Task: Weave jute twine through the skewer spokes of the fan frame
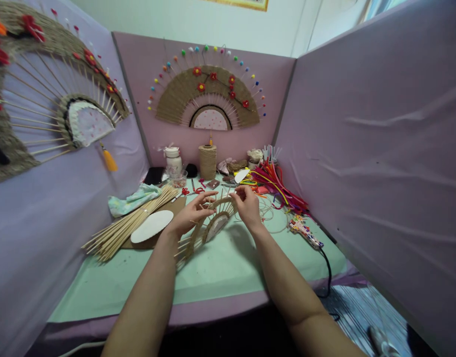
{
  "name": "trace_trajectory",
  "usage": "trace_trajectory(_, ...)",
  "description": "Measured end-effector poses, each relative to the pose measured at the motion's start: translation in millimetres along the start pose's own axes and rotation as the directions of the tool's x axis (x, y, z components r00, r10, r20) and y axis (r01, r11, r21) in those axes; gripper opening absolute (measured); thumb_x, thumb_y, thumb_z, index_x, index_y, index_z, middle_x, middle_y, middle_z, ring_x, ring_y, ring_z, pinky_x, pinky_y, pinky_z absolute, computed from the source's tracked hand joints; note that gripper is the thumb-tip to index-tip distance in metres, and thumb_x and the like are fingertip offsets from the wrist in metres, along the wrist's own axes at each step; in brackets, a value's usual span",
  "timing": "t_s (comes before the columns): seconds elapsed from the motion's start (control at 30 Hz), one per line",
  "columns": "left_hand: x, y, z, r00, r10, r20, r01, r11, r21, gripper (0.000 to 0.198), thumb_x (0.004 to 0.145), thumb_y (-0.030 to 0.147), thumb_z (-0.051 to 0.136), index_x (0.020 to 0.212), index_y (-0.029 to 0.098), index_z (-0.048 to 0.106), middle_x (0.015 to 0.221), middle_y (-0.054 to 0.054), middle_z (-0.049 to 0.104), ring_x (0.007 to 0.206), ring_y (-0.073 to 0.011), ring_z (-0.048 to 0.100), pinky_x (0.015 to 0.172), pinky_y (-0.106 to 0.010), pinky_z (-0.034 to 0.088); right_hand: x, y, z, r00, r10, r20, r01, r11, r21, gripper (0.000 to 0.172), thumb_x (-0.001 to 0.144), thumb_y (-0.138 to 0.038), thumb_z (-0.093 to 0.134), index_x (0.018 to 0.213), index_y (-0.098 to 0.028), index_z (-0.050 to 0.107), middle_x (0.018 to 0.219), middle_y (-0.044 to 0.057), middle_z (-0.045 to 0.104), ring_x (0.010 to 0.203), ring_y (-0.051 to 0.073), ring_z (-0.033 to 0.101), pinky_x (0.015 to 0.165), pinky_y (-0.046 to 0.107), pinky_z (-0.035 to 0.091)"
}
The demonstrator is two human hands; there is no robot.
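Observation:
A small half-round fan (216, 226) of thin bamboo sticks and woven brown twine is held tilted above the table, its pale half-circle centre facing right. My left hand (191, 214) grips the fan from the left side, thumb and fingers around its sticks and outer band. At the band's upper right end, my right hand (248, 206) pinches the twine between thumb and fingertips; the exact grip is partly hidden. Loose loops of twine (274, 230) lie on the table just right of that hand.
Bamboo sticks (139, 223) and a white oval card (152, 226) lie left. A glue gun (306, 234) with a black cord rests right, near pipe cleaners (280, 186). Behind stand a twine spool (207, 162) and a white bottle (173, 159). Finished fans (172, 101) hang on partition walls.

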State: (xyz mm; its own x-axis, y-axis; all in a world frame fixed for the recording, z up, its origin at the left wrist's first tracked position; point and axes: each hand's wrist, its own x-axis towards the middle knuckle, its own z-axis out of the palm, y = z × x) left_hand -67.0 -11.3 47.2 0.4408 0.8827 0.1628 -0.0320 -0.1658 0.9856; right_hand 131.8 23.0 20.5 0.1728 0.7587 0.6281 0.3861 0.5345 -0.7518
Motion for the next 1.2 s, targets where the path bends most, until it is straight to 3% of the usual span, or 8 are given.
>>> trace_trajectory(0.13, 2, -4, -4.1, 1.0, -0.009, -0.026, 0.009, 1.0, 0.001, 0.058, 0.07, 0.027, 0.072, 0.126, 0.026, 0.057, 0.115, -0.005, 0.059, 0.103, -0.0195, 0.054, 0.088, -0.031, 0.041, 1, 7, 3, 0.995, 0.03, 0.094, -0.031, 1.0, 0.007, 0.022, 0.079, -0.03, 0.057, 0.096, -0.018, 0.066, 0.07, 0.001, 0.063, 0.062, 0.016, 0.055, 0.063, 0.029, 0.044)
trace_trajectory(0.23, 3, -6, -4.9, 0.999, -0.014, -0.037, 0.013, 0.999, -0.03, 0.056, 0.069, 0.027, 0.074, 0.124, 0.025, 0.06, 0.116, -0.006, 0.061, 0.106, -0.0203, 0.053, 0.091, -0.031, 0.04, 2, 9, 4, 0.99, -0.007, 0.142, 0.004, 1.0, 0.018, 0.018, 0.08, -0.027, 0.055, 0.088, -0.019, 0.07, 0.079, 0.004, 0.068, 0.069, 0.017, 0.059, 0.067, 0.03, 0.046)
trace_trajectory(0.47, 5, -8, -2.4, 0.999, -0.035, -0.038, 0.033, 0.998, -0.052, 0.058, 0.07, 0.029, 0.074, 0.126, 0.024, 0.059, 0.113, -0.006, 0.062, 0.094, -0.0176, 0.059, 0.085, -0.03, 0.043, 4, 14, 4, 0.984, -0.035, 0.176, 0.03, 0.999, 0.034, 0.017, 0.081, -0.022, 0.055, 0.085, -0.02, 0.072, 0.086, 0.006, 0.069, 0.081, 0.018, 0.062, 0.077, 0.032, 0.048)
trace_trajectory(0.67, 6, -5, -6.8, 0.997, -0.049, -0.06, 0.05, 0.999, 0.008, 0.058, 0.069, 0.036, 0.075, 0.124, 0.023, 0.06, 0.118, -0.009, 0.061, 0.095, -0.0179, 0.057, 0.08, -0.028, 0.045, 5, 16, 1, 0.975, -0.037, 0.219, 0.026, 0.998, 0.05, 0.02, 0.082, -0.018, 0.053, 0.088, -0.02, 0.072, 0.088, 0.005, 0.067, 0.082, 0.017, 0.061, 0.078, 0.031, 0.048)
trace_trajectory(0.8, 16, 1, -9.3, 0.997, -0.078, 0.012, 0.078, 0.997, 0.002, 0.058, 0.07, 0.04, 0.075, 0.124, 0.024, 0.059, 0.118, -0.009, 0.062, 0.094, -0.0184, 0.06, 0.082, -0.031, 0.046, 6, 14, -12, 0.982, -0.027, 0.185, 0.02, 0.999, 0.044, 0.021, 0.084, -0.02, 0.051, 0.087, -0.021, 0.072, 0.083, 0.004, 0.064, 0.077, 0.017, 0.06, 0.074, 0.03, 0.048)
trace_trajectory(0.97, 38, 10, -8.9, 0.973, -0.153, 0.174, 0.135, 0.985, 0.111, 0.055, 0.069, 0.038, 0.077, 0.12, 0.024, 0.063, 0.116, -0.009, 0.063, 0.096, -0.0203, 0.061, 0.078, -0.03, 0.046, 5, 22, -34, 0.995, -0.002, 0.095, -0.001, 1.0, 0.028, 0.021, 0.083, -0.022, 0.051, 0.087, -0.02, 0.072, 0.085, 0.006, 0.063, 0.08, 0.019, 0.059, 0.074, 0.032, 0.047)
trace_trajectory(1.1, 55, 20, -16.9, 0.949, -0.24, 0.206, 0.197, 0.958, 0.208, 0.051, 0.071, 0.038, 0.074, 0.119, 0.025, 0.063, 0.104, -0.006, 0.065, 0.09, -0.0176, 0.061, 0.076, -0.028, 0.045, 2, 29, -36, 0.997, 0.019, 0.075, -0.019, 1.0, 0.002, 0.021, 0.084, -0.024, 0.05, 0.088, -0.019, 0.071, 0.085, 0.007, 0.064, 0.08, 0.02, 0.06, 0.075, 0.033, 0.047)
trace_trajectory(1.2, 63, 33, -29.8, 0.945, -0.28, 0.17, 0.203, 0.907, 0.368, 0.052, 0.065, 0.036, 0.077, 0.114, 0.023, 0.065, 0.103, -0.006, 0.067, 0.094, -0.0212, 0.061, 0.079, -0.031, 0.046, -1, 28, -33, 0.999, -0.006, 0.049, 0.008, 0.999, -0.049, 0.021, 0.083, -0.022, 0.05, 0.088, -0.019, 0.07, 0.089, 0.008, 0.067, 0.083, 0.021, 0.06, 0.079, 0.034, 0.046)
